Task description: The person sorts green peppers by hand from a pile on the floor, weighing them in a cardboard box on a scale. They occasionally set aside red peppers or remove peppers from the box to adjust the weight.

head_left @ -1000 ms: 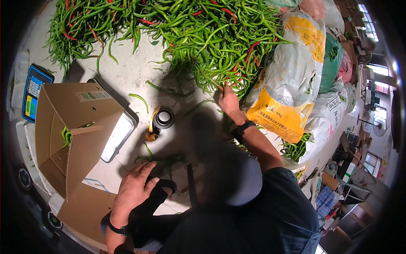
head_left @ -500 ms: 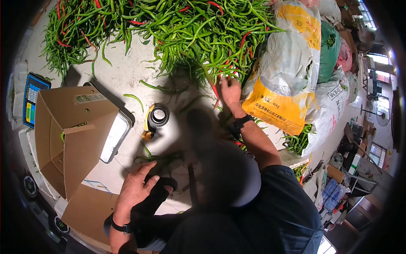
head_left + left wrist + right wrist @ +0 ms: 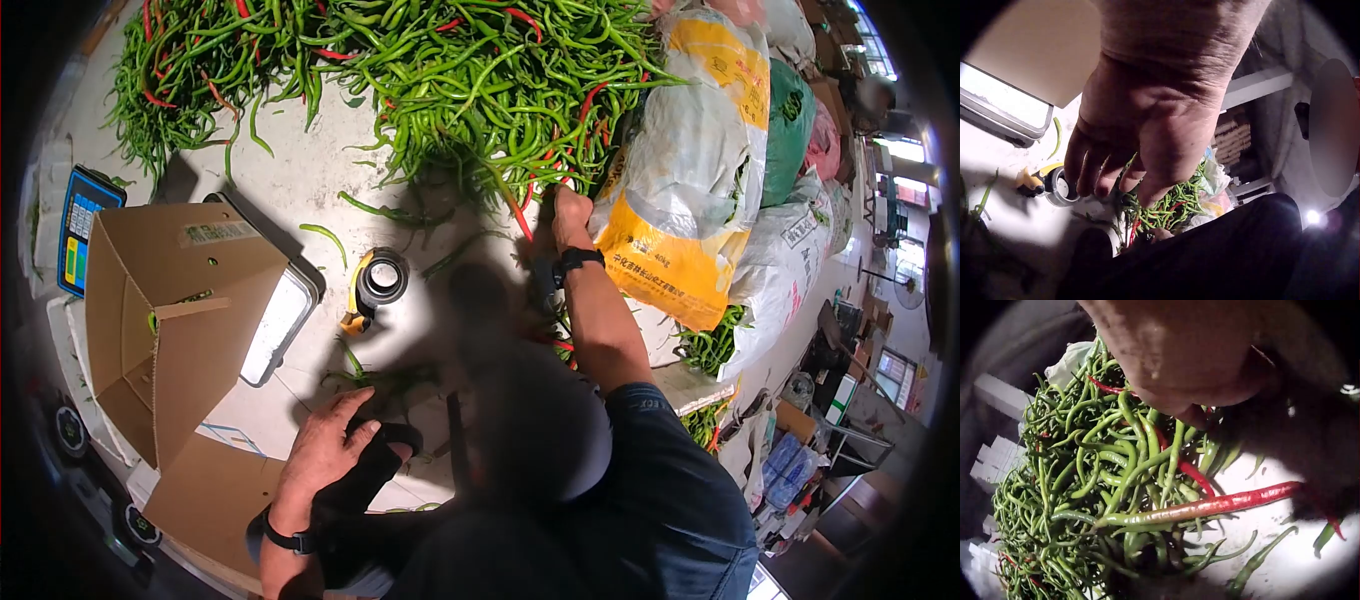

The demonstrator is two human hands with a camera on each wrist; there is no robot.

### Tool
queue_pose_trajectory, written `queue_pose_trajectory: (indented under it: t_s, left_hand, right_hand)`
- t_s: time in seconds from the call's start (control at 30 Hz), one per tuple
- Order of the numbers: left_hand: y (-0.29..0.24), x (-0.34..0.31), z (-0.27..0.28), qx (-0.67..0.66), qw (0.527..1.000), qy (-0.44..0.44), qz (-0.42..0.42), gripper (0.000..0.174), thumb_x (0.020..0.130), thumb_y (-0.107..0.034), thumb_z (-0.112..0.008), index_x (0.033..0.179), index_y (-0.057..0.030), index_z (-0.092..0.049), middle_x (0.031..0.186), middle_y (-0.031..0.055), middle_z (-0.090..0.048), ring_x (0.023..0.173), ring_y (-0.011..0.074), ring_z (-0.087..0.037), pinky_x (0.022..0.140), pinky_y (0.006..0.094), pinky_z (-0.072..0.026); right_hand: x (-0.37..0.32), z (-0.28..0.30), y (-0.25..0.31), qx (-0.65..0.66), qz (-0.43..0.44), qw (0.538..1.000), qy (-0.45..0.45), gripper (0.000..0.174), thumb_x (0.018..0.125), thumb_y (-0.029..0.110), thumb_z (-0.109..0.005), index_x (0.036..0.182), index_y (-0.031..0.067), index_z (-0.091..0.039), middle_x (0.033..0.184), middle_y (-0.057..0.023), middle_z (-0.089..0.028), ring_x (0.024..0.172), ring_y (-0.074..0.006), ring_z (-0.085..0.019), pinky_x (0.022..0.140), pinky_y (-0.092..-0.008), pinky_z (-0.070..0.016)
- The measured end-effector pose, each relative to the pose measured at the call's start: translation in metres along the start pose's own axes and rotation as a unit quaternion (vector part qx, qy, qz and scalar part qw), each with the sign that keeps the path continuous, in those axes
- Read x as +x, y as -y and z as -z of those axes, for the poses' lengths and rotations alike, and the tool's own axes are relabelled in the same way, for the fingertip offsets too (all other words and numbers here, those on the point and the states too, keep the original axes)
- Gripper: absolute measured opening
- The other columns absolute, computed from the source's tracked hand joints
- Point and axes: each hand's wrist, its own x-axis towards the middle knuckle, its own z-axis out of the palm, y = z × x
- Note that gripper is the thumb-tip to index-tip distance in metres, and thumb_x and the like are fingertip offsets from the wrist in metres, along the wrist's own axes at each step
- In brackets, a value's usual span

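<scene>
A large heap of green chili peppers (image 3: 470,90), mixed with some red ones, covers the far side of the white table. At its near right edge is my right hand (image 3: 572,212), beside a yellow-and-white sack (image 3: 680,210). In the right wrist view the hand (image 3: 1191,362) hangs over the peppers with its fingertips hidden, so I cannot tell whether it grips one. Below it lies a long chili, part green and part red (image 3: 1229,505). My left hand (image 3: 325,450) holds nothing, its fingers loosely bent above my dark-clothed leg, as the left wrist view also shows.
An open cardboard box (image 3: 205,330) stands on a scale platform (image 3: 285,325), with the scale's keypad display (image 3: 78,230) behind. A roll of tape in a yellow-and-black dispenser (image 3: 380,280) sits mid-table. Loose chilies lie around it. More filled sacks (image 3: 785,265) line the right.
My right hand has shifted right and closer to the sack. A red-tipped chili now sticks out from the heap where the hand was. The left hand has stayed in place.
</scene>
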Motion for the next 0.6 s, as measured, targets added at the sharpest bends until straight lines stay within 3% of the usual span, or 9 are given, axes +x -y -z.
queue_pose_trajectory:
  t_s: [0.03, 0.13, 0.17, 0.2, 0.27, 0.33, 0.4, 0.43, 0.6]
  left_hand:
    - [-0.001, -0.001, 0.003, -0.002, 1.000, -0.001, 0.001, 0.041, 0.091, -0.022, -0.066, 0.126, -0.0018, -0.059, 0.118, 0.0208, -0.064, 0.109, 0.0386, -0.062, 0.094, 0.0412, -0.0496]
    - [-0.003, -0.001, 0.008, 0.004, 0.999, 0.030, 0.038, 0.044, 0.092, -0.024, -0.064, 0.129, -0.0018, -0.055, 0.124, 0.0220, -0.061, 0.112, 0.0411, -0.058, 0.094, 0.0447, -0.0493]
    - [0.000, -0.001, 0.007, 0.005, 0.999, 0.024, 0.033, 0.044, 0.092, -0.025, -0.065, 0.130, -0.0037, -0.056, 0.124, 0.0200, -0.062, 0.112, 0.0401, -0.059, 0.095, 0.0443, -0.0487]
    - [0.002, 0.000, 0.007, 0.007, 0.999, 0.019, 0.027, 0.044, 0.092, -0.026, -0.065, 0.130, -0.0057, -0.056, 0.124, 0.0180, -0.062, 0.112, 0.0392, -0.060, 0.096, 0.0440, -0.0481]
    - [0.001, 0.002, 0.009, 0.004, 0.999, 0.025, 0.030, 0.044, 0.092, -0.028, -0.064, 0.130, -0.0053, -0.056, 0.126, 0.0184, -0.061, 0.114, 0.0389, -0.059, 0.097, 0.0446, -0.0473]
    - [-0.002, 0.004, 0.010, -0.003, 0.999, 0.029, 0.027, 0.044, 0.093, -0.028, -0.064, 0.130, -0.0047, -0.056, 0.127, 0.0190, -0.060, 0.115, 0.0390, -0.058, 0.098, 0.0446, -0.0472]
    - [-0.002, 0.003, 0.010, -0.003, 0.999, 0.032, 0.031, 0.044, 0.093, -0.027, -0.063, 0.130, -0.0043, -0.056, 0.128, 0.0193, -0.060, 0.116, 0.0390, -0.058, 0.098, 0.0444, -0.0472]
    - [-0.002, 0.004, 0.010, -0.002, 0.999, 0.034, 0.033, 0.044, 0.093, -0.027, -0.063, 0.130, -0.0039, -0.056, 0.128, 0.0195, -0.060, 0.116, 0.0391, -0.058, 0.098, 0.0442, -0.0473]
    - [-0.001, 0.008, 0.008, -0.008, 0.999, 0.030, 0.024, 0.044, 0.093, -0.026, -0.064, 0.129, -0.0031, -0.056, 0.128, 0.0198, -0.060, 0.115, 0.0396, -0.058, 0.098, 0.0439, -0.0475]
  right_hand:
    - [0.004, 0.000, -0.001, 0.053, -0.013, 0.998, 0.042, 0.043, 0.079, 0.026, -0.075, 0.089, -0.0143, -0.066, 0.089, -0.0213, -0.070, 0.080, -0.0286, -0.065, 0.075, -0.0388, -0.0496]
    - [-0.007, 0.009, 0.010, 0.068, 0.006, 0.997, 0.031, 0.040, 0.076, 0.026, -0.078, 0.087, -0.0105, -0.066, 0.089, -0.0167, -0.067, 0.074, -0.0271, -0.059, 0.068, -0.0388, -0.0479]
    - [-0.015, 0.016, 0.022, 0.045, -0.051, 0.996, 0.064, 0.050, 0.075, 0.024, -0.079, 0.110, -0.0083, -0.062, 0.113, -0.0171, -0.064, 0.090, -0.0265, -0.061, 0.074, -0.0402, -0.0484]
    - [-0.013, 0.014, 0.026, 0.041, -0.048, 0.996, 0.067, 0.050, 0.075, 0.024, -0.079, 0.110, -0.0083, -0.062, 0.113, -0.0171, -0.064, 0.090, -0.0265, -0.061, 0.074, -0.0402, -0.0484]
    - [-0.005, 0.008, 0.032, 0.173, -0.130, 0.976, 0.026, 0.050, 0.078, 0.029, -0.078, 0.113, -0.0019, -0.062, 0.113, -0.0167, -0.064, 0.095, -0.0242, -0.060, 0.072, -0.0418, -0.0482]
    - [0.003, 0.001, 0.030, 0.178, -0.163, 0.970, 0.011, 0.046, 0.082, 0.035, -0.075, 0.114, 0.0044, -0.062, 0.108, -0.0121, -0.066, 0.090, -0.0244, -0.062, 0.069, -0.0425, -0.0485]
    - [0.027, -0.005, 0.004, 0.343, -0.164, 0.909, 0.168, 0.034, 0.086, 0.034, -0.070, 0.106, 0.0075, -0.063, 0.103, -0.0083, -0.067, 0.083, -0.0263, -0.063, 0.063, -0.0416, -0.0501]
    - [0.025, -0.006, 0.004, 0.350, -0.157, 0.906, 0.181, 0.025, 0.090, 0.031, -0.066, 0.102, 0.0090, -0.063, 0.097, -0.0072, -0.068, 0.079, -0.0283, -0.064, 0.065, -0.0418, -0.0517]
    - [0.016, -0.004, 0.012, 0.433, -0.178, 0.859, 0.206, 0.017, 0.091, 0.025, -0.064, 0.097, 0.0089, -0.062, 0.090, -0.0074, -0.067, 0.074, -0.0255, -0.062, 0.062, -0.0418, -0.0501]
